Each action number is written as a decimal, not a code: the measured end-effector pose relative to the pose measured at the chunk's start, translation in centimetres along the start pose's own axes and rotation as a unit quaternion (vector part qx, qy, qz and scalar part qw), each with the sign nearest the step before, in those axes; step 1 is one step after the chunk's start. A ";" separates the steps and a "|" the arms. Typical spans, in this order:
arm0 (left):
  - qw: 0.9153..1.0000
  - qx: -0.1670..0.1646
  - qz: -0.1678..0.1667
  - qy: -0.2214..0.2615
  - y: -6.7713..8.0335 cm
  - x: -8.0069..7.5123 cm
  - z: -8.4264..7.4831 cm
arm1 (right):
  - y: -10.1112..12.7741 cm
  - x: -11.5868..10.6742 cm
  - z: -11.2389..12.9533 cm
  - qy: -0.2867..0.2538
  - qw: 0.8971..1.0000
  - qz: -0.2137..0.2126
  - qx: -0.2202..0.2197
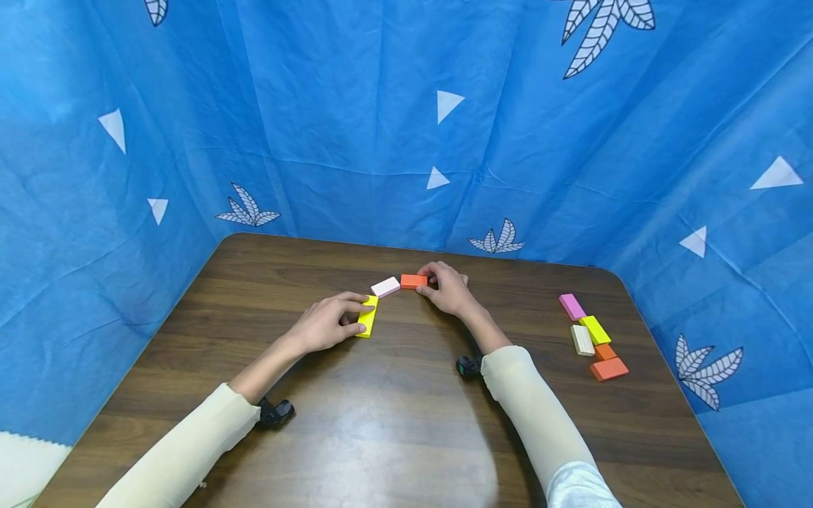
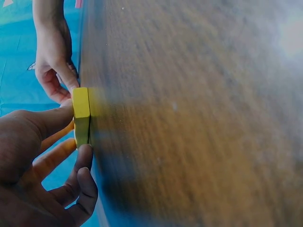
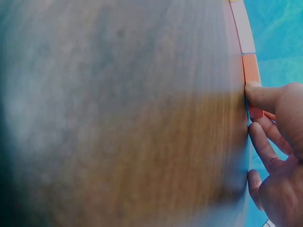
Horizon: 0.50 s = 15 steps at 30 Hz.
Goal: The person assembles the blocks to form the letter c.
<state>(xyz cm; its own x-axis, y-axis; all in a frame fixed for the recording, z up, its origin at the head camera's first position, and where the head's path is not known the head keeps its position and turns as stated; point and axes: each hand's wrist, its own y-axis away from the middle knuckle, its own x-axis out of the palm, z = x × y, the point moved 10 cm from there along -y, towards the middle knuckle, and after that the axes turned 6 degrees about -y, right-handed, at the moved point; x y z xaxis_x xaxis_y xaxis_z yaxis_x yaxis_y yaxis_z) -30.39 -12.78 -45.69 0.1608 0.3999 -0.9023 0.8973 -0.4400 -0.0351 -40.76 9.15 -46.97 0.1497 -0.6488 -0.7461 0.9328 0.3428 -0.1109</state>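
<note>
My left hand [image 1: 324, 324] pinches a yellow block [image 1: 368, 319] between thumb and fingers, left of centre on the table. In the left wrist view the thumb lies at one end of the yellow block [image 2: 81, 105] and fingers at the other. My right hand [image 1: 449, 291] holds an orange-red block [image 1: 411, 281] by its right end, thumb on the near side. A pale pink block [image 1: 385, 286] lies between the two, its right end close against the orange-red one and its left end by the yellow one's top. Together they form a bent line.
On the right of the brown wooden table [image 1: 406, 423] lies a loose group of blocks: a pink one [image 1: 572, 306], a yellow-green one [image 1: 595, 329], a cream one [image 1: 581, 340] and two orange ones [image 1: 609, 369]. Blue patterned cloth [image 1: 356, 127] hangs round the table's back and sides.
</note>
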 end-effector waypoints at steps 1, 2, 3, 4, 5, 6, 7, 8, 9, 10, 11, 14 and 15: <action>1.000 0.001 -0.001 0.000 0.0 0.0 0.0 | 0.0 0.0 0.0 0.001 1.000 0.000 0.002; 1.000 0.002 -0.002 0.001 0.0 0.0 -0.1 | 0.0 0.0 0.0 0.001 1.000 0.001 0.004; 1.000 0.000 -0.001 0.001 0.0 0.0 0.0 | 0.0 0.1 0.0 0.002 1.000 0.001 0.005; 1.000 -0.001 -0.002 0.002 0.0 -0.1 0.0 | 0.0 0.1 0.0 0.002 1.000 0.002 0.006; 1.000 0.000 -0.002 0.002 0.0 -0.1 0.0 | 0.0 0.1 0.0 0.002 1.000 0.002 0.007; 1.000 0.000 -0.002 0.002 0.0 -0.1 0.0 | 0.0 0.2 0.0 0.002 1.000 0.003 0.007; 1.000 0.000 -0.002 0.002 0.0 -0.1 0.0 | 0.0 0.2 0.0 0.002 1.000 0.004 0.006; 1.000 -0.002 -0.001 0.002 0.0 -0.1 0.0 | -0.1 0.2 0.1 0.003 1.000 0.004 0.005; 1.000 -0.002 0.000 0.002 0.0 -0.1 0.0 | -0.1 0.2 0.1 0.003 1.000 0.004 0.003; 1.000 0.000 0.000 0.000 0.0 -0.1 0.0 | -0.1 0.2 0.1 0.003 1.000 0.004 0.002; 1.000 0.000 0.000 -0.001 0.0 0.0 0.0 | -0.1 0.2 0.1 0.004 1.000 0.004 0.001; 1.000 0.003 0.002 -0.002 0.0 0.1 0.0 | 0.0 0.2 0.2 0.006 1.000 0.006 0.000; 1.000 0.003 0.002 -0.002 0.0 0.1 0.1 | 0.0 0.2 0.2 0.005 1.000 0.007 0.000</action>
<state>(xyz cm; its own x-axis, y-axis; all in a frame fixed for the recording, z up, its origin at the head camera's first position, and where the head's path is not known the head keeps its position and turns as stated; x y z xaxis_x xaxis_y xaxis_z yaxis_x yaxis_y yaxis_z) -30.37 -12.81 -45.78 0.1621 0.3945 -0.9045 0.8941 -0.4465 -0.0345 -40.72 8.89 -46.98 0.1590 -0.6369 -0.7544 0.9309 0.3513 -0.1004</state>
